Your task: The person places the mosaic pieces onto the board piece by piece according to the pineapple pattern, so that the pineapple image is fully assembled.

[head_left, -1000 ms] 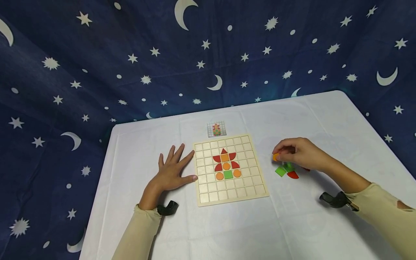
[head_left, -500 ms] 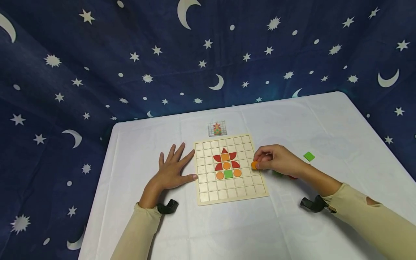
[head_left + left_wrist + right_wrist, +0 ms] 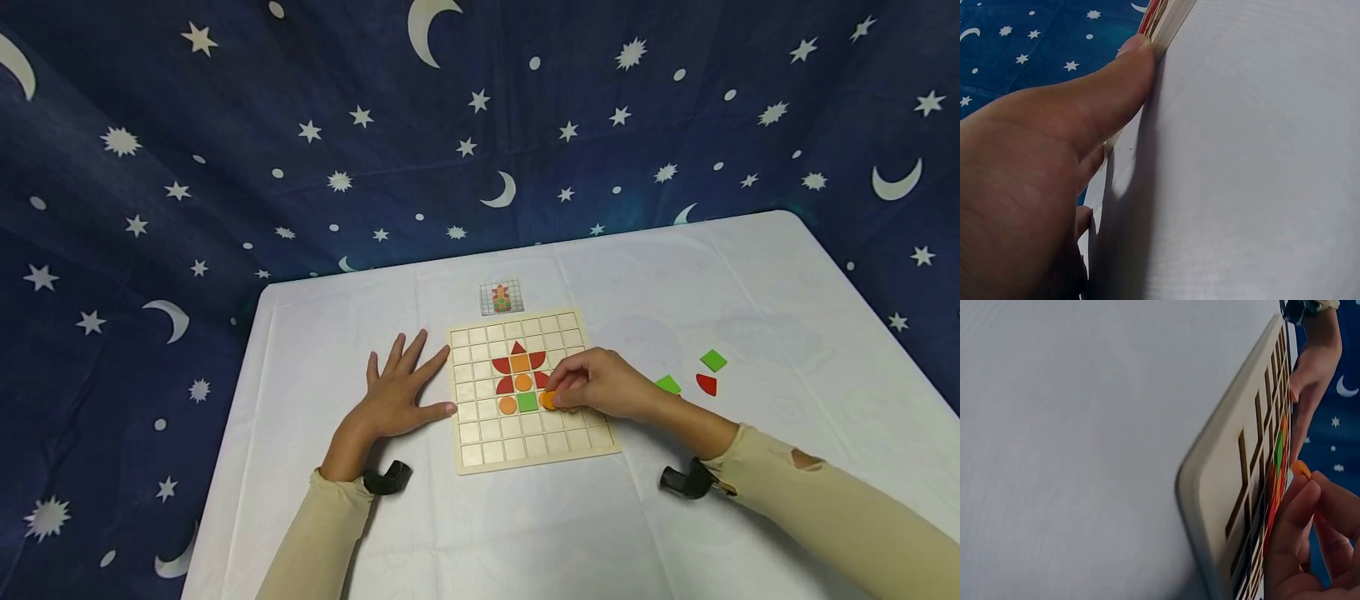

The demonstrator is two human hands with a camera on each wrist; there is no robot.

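My left hand (image 3: 396, 398) lies spread on the table, thumb and forefinger touching the left edge of the wooden grid board (image 3: 480, 455). In the left wrist view the thumb (image 3: 1116, 81) presses the board's side. My right hand (image 3: 600, 385) pinches an orange disc (image 3: 1301, 469) between thumb and fingertips, over the board's right half, overlapping an orange disc set there. On the board sit a red triangle (image 3: 517, 347), an orange square (image 3: 520, 363), red quarter circles (image 3: 502, 365), a green square (image 3: 527, 402) and other orange discs (image 3: 507, 405).
A small pattern card (image 3: 501, 297) lies behind the board. Right of the board are loose green squares (image 3: 713, 361) and a red quarter circle (image 3: 707, 384), with another red bit partly hidden by the right arm. A starry dark blue cloth (image 3: 480, 125) hangs behind the white table (image 3: 510, 533).
My right hand has carried the orange disc leftward from the loose pieces to over the board. A green square now lies farther right than the other pieces. The left hand stays put.
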